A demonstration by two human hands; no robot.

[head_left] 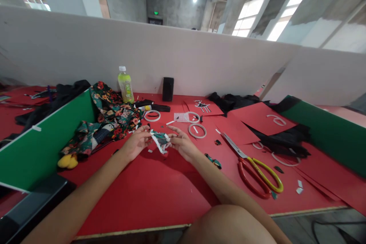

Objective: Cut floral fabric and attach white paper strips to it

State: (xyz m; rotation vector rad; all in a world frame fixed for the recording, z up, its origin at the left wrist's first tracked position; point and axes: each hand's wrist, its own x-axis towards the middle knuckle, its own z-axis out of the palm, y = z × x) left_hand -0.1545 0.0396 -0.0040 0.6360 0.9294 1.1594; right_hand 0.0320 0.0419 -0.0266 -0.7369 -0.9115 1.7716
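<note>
We've got a small dark-green fabric piece (161,136) with a white strip (157,145) held up over the middle of the red table (137,198). Left hand (136,144) fingers pinch its left end, right hand (183,144) fingers its right. Text check: green-yellow bottle (125,87), far left, has label print we can't read; yellow-labelled tube (145,108) beside it, also illegible. Scissors (243,155) lie right.
</note>
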